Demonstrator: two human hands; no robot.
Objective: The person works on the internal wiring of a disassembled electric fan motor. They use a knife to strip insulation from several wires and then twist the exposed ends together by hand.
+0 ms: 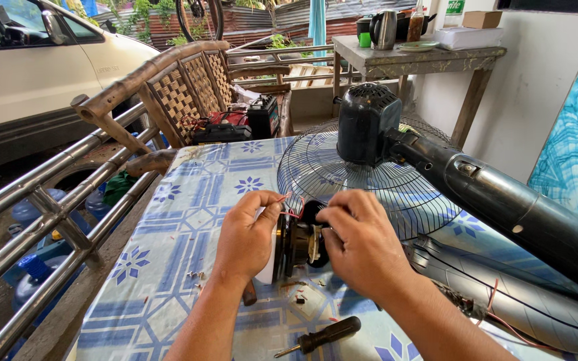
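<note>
Both hands, L (247, 235) & R (359, 242), fingers curled round motor part (298, 242).

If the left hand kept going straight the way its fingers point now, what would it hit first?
The left hand points up and right, fingertips already on thin red wires at the black motor part. Beyond those, probably the wire fan guard; depth is unclear.
</note>
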